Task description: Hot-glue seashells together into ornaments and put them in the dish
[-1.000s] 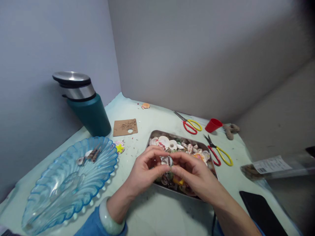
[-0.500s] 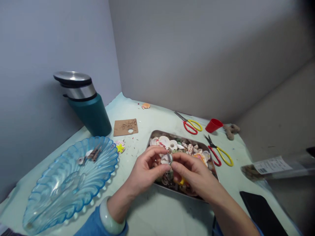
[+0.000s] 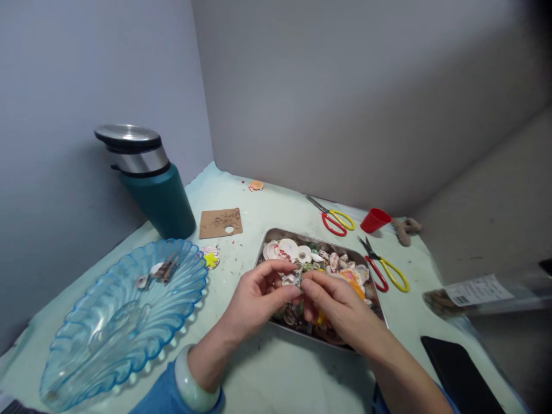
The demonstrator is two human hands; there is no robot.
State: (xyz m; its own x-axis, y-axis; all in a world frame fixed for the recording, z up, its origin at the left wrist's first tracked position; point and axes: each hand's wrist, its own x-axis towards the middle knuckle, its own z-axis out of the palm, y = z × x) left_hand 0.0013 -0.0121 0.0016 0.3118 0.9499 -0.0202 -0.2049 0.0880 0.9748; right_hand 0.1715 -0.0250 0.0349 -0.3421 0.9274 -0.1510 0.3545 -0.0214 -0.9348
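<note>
I hold a small pale piece [image 3: 290, 279] pinched between my left hand [image 3: 254, 296] and right hand [image 3: 342, 302]. A metal tray [image 3: 302, 334] of shells [image 3: 333, 262] lies beneath.

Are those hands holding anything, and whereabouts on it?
Yes: the left hand and right hand pinch a small pale piece, seemingly by opposite edges, above the metal tray. What exactly it is cannot be told.

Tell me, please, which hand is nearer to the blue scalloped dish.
Left. The left hand is to the right of the dish, not touching it; the right hand is farther right, beyond the left one, over the metal tray.
</note>
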